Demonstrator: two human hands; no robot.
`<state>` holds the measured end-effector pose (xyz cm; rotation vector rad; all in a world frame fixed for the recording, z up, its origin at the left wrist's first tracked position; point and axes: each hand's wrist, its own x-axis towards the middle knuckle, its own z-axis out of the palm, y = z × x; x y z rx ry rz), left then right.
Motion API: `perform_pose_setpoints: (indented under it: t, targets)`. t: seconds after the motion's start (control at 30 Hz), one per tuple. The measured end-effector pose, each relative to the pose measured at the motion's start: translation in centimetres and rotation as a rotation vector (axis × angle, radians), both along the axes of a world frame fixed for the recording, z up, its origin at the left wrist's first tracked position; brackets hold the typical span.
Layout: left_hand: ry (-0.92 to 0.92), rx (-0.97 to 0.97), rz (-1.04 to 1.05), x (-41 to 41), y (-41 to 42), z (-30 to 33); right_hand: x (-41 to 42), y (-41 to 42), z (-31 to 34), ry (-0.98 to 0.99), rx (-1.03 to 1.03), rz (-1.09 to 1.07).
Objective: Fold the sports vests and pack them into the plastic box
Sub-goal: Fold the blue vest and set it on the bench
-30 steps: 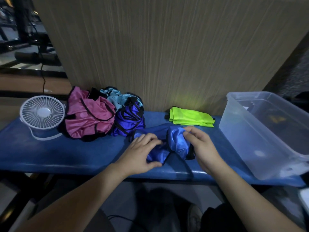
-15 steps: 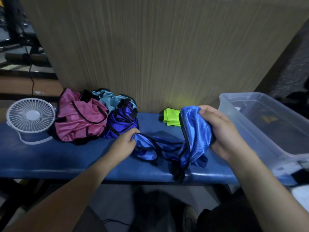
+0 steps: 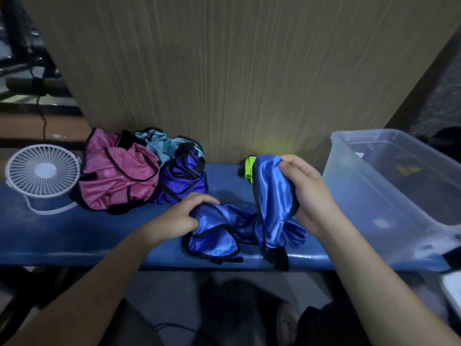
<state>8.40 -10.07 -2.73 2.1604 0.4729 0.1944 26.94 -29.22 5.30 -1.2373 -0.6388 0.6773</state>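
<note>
A shiny blue vest [image 3: 249,221] with black trim lies crumpled across the front of the blue bench [image 3: 74,236]. My left hand [image 3: 179,216] grips its left end low on the bench. My right hand [image 3: 306,196] holds its right end raised above the bench. Behind that raised end, a folded neon green vest [image 3: 249,166] peeks out. A clear plastic box [image 3: 389,196] stands at the right end of the bench. A heap at back left holds a pink vest [image 3: 117,176], a light blue vest [image 3: 164,146] and a purple vest [image 3: 182,178].
A small white desk fan [image 3: 42,171] stands at the bench's left end. A wood-grain panel [image 3: 224,71] rises right behind the bench. Dark gym gear sits at far left. My legs and a shoe [image 3: 287,323] show below the bench's front edge.
The bunched blue vest has been pulled apart: my right hand lifted its right end up toward the box, while my left hand kept the other end low on the bench.
</note>
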Motion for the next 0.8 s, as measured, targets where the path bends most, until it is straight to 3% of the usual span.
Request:
perform_pose_setpoints:
  t: [0.1,0.23,0.4,0.6,0.7,0.8]
  targets:
    - [0.039,-0.076,-0.164,-0.5,-1.4,2.6,-0.9,0.6,-0.3,-0.180,-0.040,0.019]
    - [-0.121,-0.300,-0.278,0.8,-4.8,5.2,-1.4,1.3,-0.6,-0.509,-0.044,0.076]
    - [-0.255,-0.220,0.039,3.8,-7.5,4.7,-2.0,1.2,-0.6,-0.653,-0.034,0.095]
    - [-0.445,-0.384,0.224,3.8,-7.9,7.5,-1.8,-2.4,-3.3,-0.660,-0.109,-0.150]
    - [-0.531,-0.429,0.252,3.5,-7.9,8.8,-1.6,-3.7,-5.2,-0.726,-0.302,-0.088]
    - [-0.571,-0.477,0.208,3.3,-7.9,10.0,-1.8,-4.2,-6.9,-0.970,-0.574,-0.013]
